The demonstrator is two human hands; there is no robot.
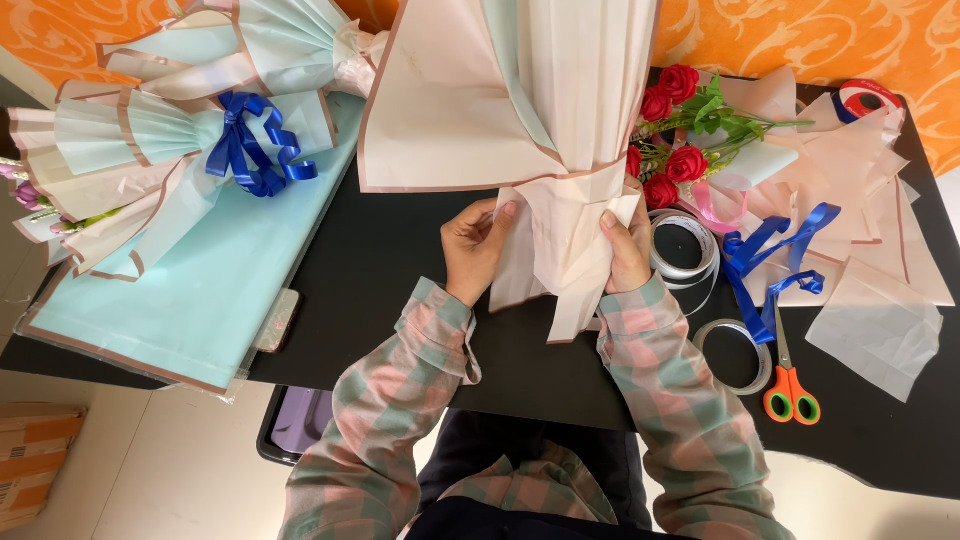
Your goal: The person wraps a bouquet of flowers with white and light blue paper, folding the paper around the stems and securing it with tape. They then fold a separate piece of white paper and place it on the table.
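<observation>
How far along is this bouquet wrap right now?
Looks done: one wrapped bouquet with a blue ribbon bow lies at the left. In hand: the left hand and right hand pinch the pink paper wrap together at its neck; no ribbon is on it yet. Probably left: tying it off; loose blue ribbon, tape rolls and scissors wait at the right.
</observation>
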